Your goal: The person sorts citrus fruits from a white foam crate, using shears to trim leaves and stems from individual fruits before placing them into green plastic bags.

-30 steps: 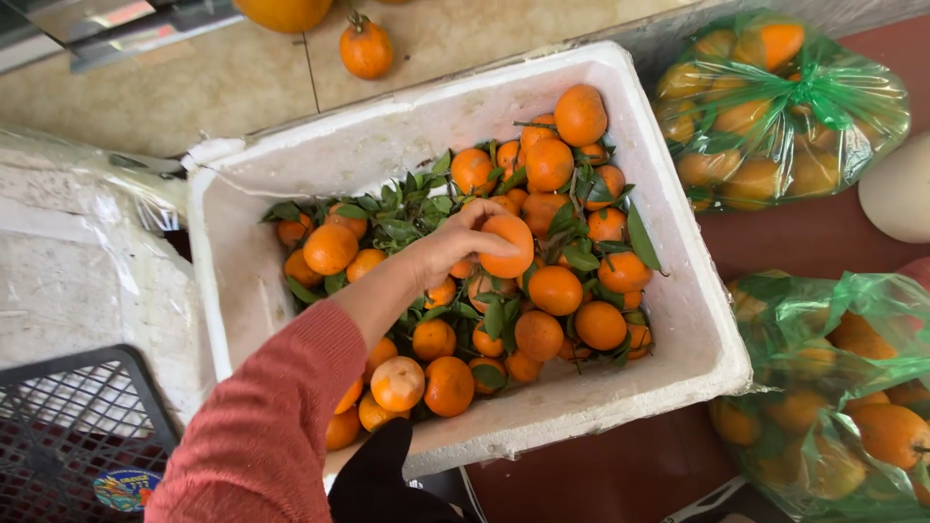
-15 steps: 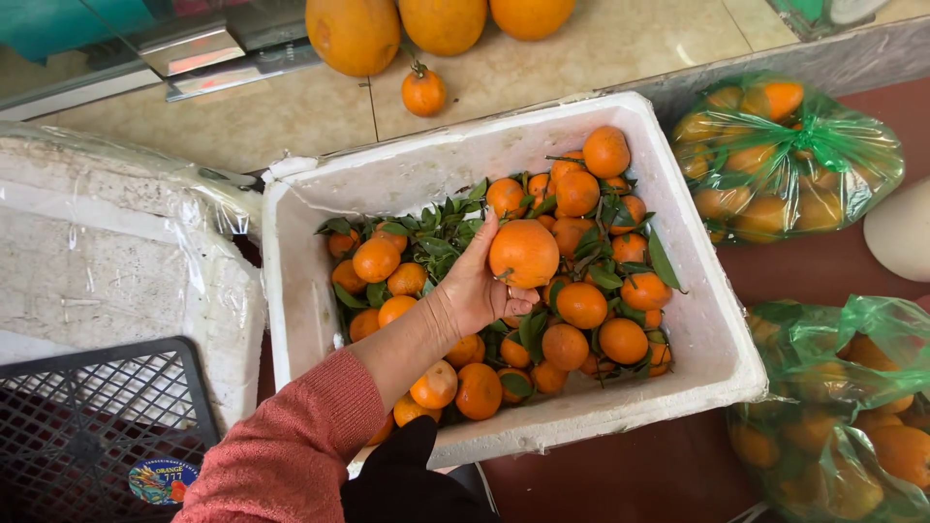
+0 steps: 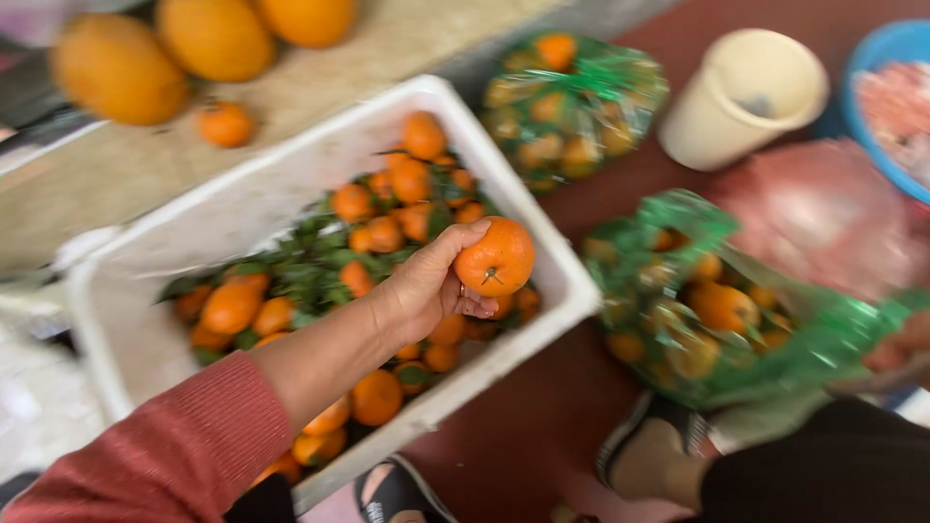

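The white foam crate [image 3: 542,254] sits on the floor, filled with small oranges and green leaves [image 3: 310,254]. To its right lies an open green mesh bag [image 3: 775,334], partly filled with oranges; a second, tied green bag [image 3: 572,97] rests beyond it near a cream bucket [image 3: 741,97]. The left hand [image 3: 426,286] is closed around one orange [image 3: 496,257], thumb over the top and fingers beneath, holding it above the crate's right rim. The right hand [image 3: 896,349] shows only at the frame edge by the bag mouth; whether it grips the mesh cannot be told. Risk: the hold is a light one, so the orange could slip and roll across the red floor [image 3: 542,426]. Risk: if the bag mouth sags, fruit may miss it and bruise
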